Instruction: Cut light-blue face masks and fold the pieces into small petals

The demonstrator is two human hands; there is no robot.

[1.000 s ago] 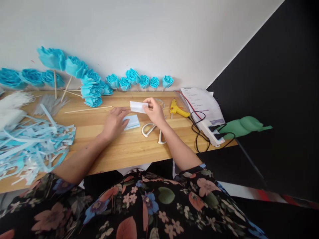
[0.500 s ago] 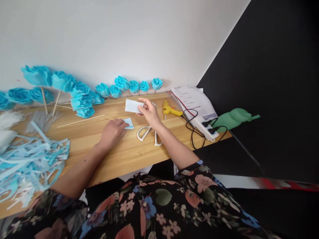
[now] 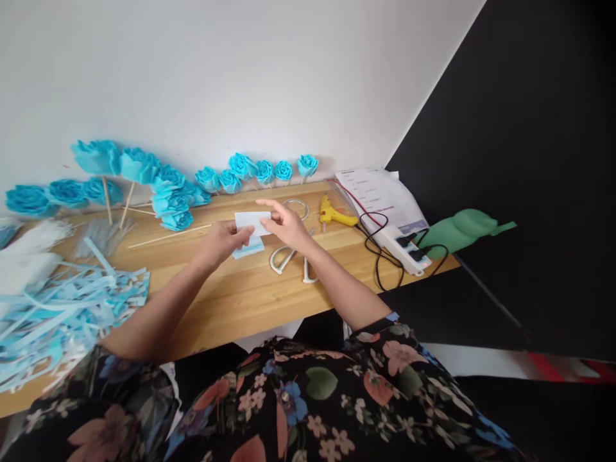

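A small pale folded paper piece is held above the wooden table between both hands. My right hand pinches its right end with thumb and fingers. Fingertips of my left hand close on its left lower edge. Just under the piece, a small stack of light blue paper squares lies on the table. White-handled scissors rest on the table right below my right wrist.
Blue paper roses on sticks line the wall. A heap of blue and white paper strips fills the left side. A yellow glue gun, a white power strip with black cables, printed sheets and a green object sit at right.
My left hand has lifted off the blue stack and taken hold of the paper piece's left edge. My right hand brought the piece slightly lower and leftward.
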